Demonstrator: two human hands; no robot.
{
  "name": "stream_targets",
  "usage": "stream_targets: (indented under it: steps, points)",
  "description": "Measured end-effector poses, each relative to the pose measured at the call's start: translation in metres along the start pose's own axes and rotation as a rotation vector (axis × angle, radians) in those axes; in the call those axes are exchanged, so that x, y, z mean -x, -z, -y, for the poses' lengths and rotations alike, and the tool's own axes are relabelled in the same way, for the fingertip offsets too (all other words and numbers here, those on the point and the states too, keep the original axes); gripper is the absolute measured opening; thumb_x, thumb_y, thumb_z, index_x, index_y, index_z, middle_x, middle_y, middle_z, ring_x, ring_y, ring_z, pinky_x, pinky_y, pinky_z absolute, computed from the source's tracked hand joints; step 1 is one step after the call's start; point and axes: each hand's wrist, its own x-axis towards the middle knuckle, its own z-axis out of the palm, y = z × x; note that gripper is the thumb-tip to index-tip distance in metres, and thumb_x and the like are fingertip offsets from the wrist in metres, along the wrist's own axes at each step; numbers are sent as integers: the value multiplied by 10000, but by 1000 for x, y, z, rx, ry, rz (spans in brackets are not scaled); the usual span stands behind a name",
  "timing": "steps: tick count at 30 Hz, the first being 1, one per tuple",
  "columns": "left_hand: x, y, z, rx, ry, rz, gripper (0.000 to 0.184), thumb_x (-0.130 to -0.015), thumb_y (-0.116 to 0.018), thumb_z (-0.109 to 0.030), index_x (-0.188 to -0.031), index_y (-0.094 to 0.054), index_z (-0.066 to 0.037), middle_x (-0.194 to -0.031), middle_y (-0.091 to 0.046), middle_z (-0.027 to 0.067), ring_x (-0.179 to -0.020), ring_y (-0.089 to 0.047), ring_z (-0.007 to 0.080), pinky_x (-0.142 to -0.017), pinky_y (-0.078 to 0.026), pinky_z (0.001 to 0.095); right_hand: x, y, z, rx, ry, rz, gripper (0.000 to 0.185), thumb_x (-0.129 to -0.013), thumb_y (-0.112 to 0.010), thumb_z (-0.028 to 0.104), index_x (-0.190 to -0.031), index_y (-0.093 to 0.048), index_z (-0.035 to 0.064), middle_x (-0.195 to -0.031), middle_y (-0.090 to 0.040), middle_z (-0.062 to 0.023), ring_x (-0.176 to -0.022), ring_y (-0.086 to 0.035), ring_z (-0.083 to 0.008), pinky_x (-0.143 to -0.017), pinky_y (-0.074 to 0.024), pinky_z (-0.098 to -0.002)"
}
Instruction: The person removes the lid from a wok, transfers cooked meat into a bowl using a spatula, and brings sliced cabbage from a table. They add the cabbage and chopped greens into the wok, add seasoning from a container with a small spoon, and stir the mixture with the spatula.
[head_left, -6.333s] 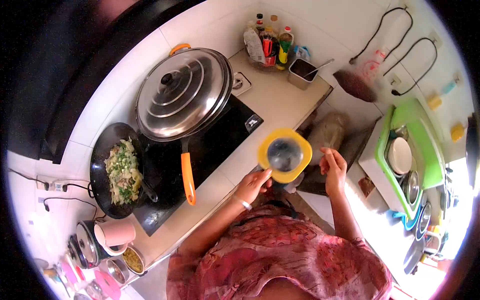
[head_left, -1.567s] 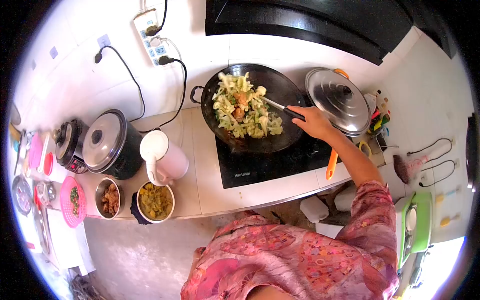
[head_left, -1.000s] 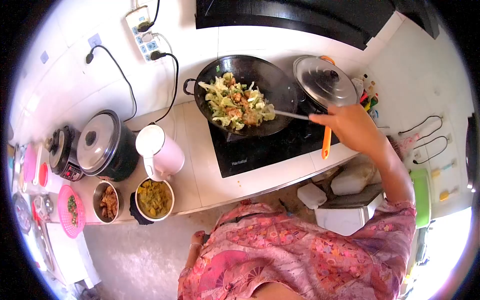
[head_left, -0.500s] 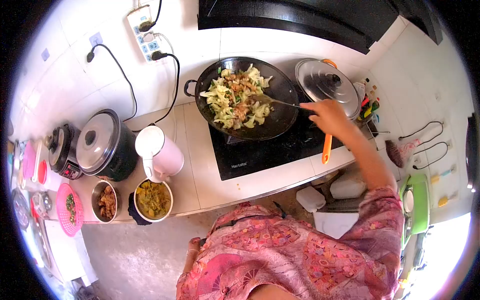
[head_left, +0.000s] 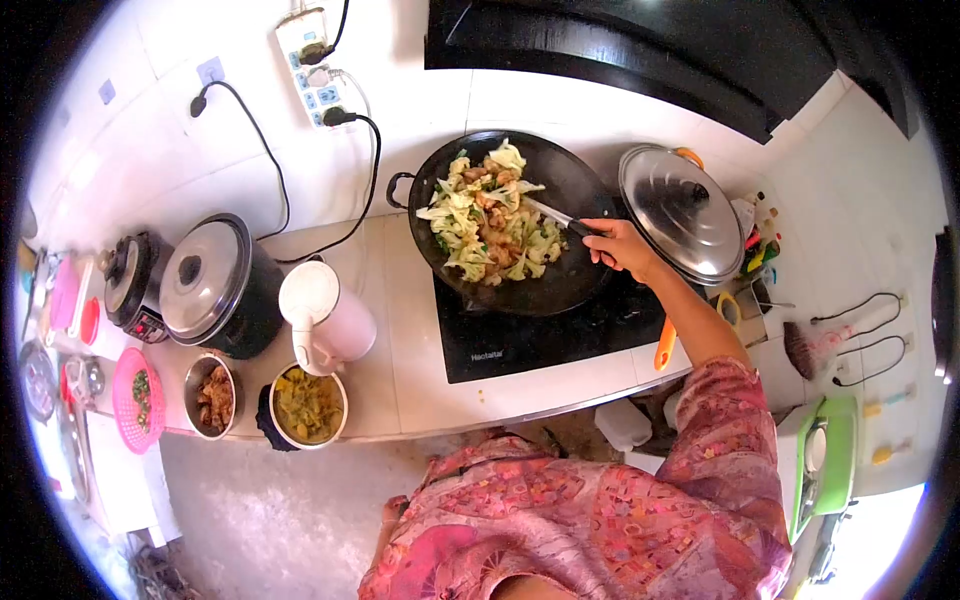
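My right hand (head_left: 615, 247) is closed round the black handle of a metal spatula (head_left: 548, 211). The spatula's blade is down among the food in the black wok (head_left: 580, 270), hidden by it. Pale cauliflower pieces (head_left: 455, 235) with brown meat and bits of green fill the wok's left and middle. The wok stands on a black induction cooktop (head_left: 540, 335). Low beside my body, my left hand (head_left: 394, 508) is only partly visible, and its fingers are too unclear to read.
A lidded pan (head_left: 675, 215) with an orange handle stands right of the wok. To the left are a pink pitcher (head_left: 345, 325), a bowl of yellow-green food (head_left: 308, 405), a bowl of brown meat (head_left: 214, 398), a large lidded pot (head_left: 215, 285) and a pink basket (head_left: 127, 405).
The yellow container has left my hands, and my right hand now grips the spatula. Brown meat has joined the cauliflower. Lately the spatula has swept back and forth, shifting the food.
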Motion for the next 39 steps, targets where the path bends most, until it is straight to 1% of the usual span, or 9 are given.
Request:
stream_targets:
  steps: [4,7,10,14,18,21,23,31,39]
  points:
    - [1,18,17,-380,-339,78,253,-836,-654,-140,-1048,-629,-4,-914,-683,80,-834,-642,161,-788,-522,291,34,-17,13,306,184,-99,476,-859,-630,165,-1313,-510,89,-707,-619,-78,-501,-455,-71,-435,-358,-224]
    - [-10,23,18,-386,-230,64,251,-841,-647,-170,-1041,-627,-19,-929,-684,92,-818,-643,173,-774,-522,307,73,-15,36,1065,584,-247,442,-829,-635,220,-1263,-554,194,-869,-654,-162,-755,-626,-329,-710,-497,-430]
    - [-36,20,7,-460,-98,-59,213,-849,-629,-157,-1018,-621,-28,-908,-678,93,-783,-643,179,-739,-522,307,118,-20,78,1359,444,-192,414,-830,-629,222,-1238,-571,191,-887,-652,-162,-803,-625,-328,-723,-488,-466]
    - [-15,-5,-59,-80,15,-89,166,-822,-609,-55,-982,-605,-13,-847,-659,113,-678,-640,192,-598,-527,292,117,25,77,1355,491,-242,444,-806,-643,169,-1242,-566,133,-793,-653,-126,-679,-632,-275,-653,-494,-384]
    - [-9,-17,-74,-11,-164,-12,217,-819,-605,-48,-1031,-581,-8,-828,-659,125,-683,-650,208,-573,-531,304,99,72,90,826,8,-125,345,-832,-620,159,-1164,-600,69,-643,-610,-85,-456,-533,-144,-430,-417,-294]
    - [-39,-7,4,276,253,-73,251,-812,-631,-71,-1052,-585,-11,-841,-665,134,-732,-661,207,-622,-545,313,75,82,91,523,-298,-22,267,-839,-623,156,-1088,-635,59,-610,-599,-82,-384,-452,-87,-336,-316,-238]
    - [-24,-3,18,138,184,-81,264,-811,-641,-78,-1061,-588,-16,-858,-670,131,-752,-662,205,-649,-546,313,53,65,75,232,-479,36,335,-853,-640,197,-1162,-589,79,-630,-591,-74,-382,-383,-40,-308,-206,-188]
    - [15,-2,11,-409,4,-101,304,-835,-627,-61,-1125,-548,-18,-922,-671,136,-809,-657,198,-693,-545,306,1,-30,-3,-231,-20,15,471,-904,-579,180,-1327,-454,14,-677,-562,-49,-429,-367,-49,-377,-274,-196]
    - [37,-28,-81,254,-63,-68,327,-847,-598,-32,-1154,-489,-10,-856,-649,149,-752,-657,243,-650,-560,335,56,-34,28,1074,610,-166,493,-853,-609,154,-1325,-476,109,-809,-622,-120,-604,-582,-221,-571,-470,-341]
